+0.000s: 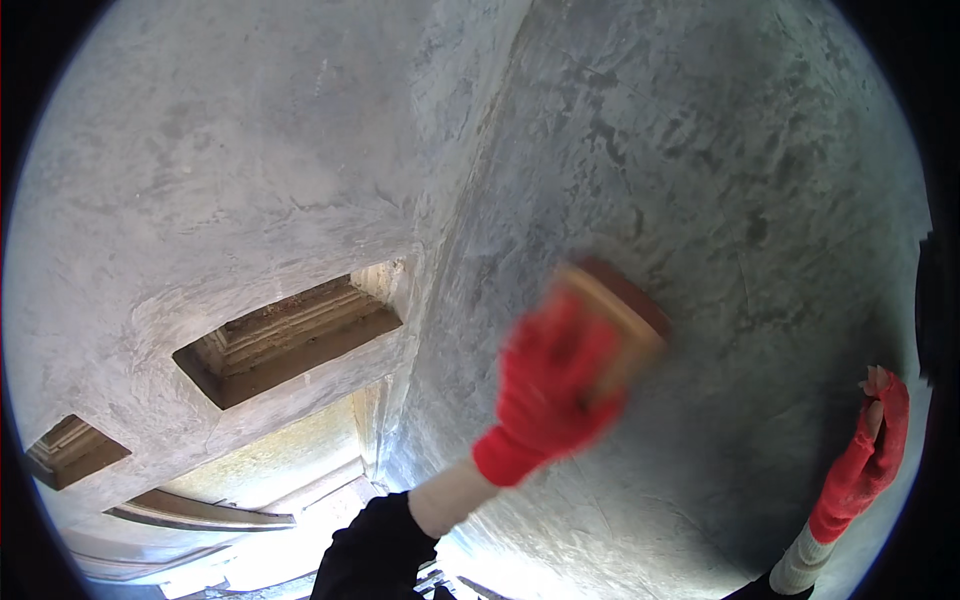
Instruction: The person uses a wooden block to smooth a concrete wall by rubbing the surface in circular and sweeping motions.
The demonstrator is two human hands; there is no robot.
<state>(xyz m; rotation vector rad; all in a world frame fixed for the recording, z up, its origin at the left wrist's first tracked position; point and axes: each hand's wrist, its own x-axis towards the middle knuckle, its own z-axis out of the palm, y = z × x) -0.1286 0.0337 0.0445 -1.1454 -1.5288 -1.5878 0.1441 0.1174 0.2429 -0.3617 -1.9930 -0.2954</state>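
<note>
My left hand [555, 380], in a red knit glove, is closed on a wooden-backed block [615, 305], which looks like a plasterer's float or a sanding block. Its reddish-brown face lies against or very close to the grey plastered wall [700, 180]. Motion smears both the hand and the block, so the exact grip is hard to read. Farther right and lower, my right hand [865, 465] wears a red glove with bare fingertips. Its fingers are stretched out beside the wall, and nothing shows in them. I cannot tell whether it touches the surface.
A corner seam [465, 190] separates the grey wall from a paler plastered surface [250, 150] on the left. That surface has a rectangular opening [300, 335] and a smaller opening [80, 450]. Bright light comes in at the lower left. A dark object [930, 305] cuts in at the right rim.
</note>
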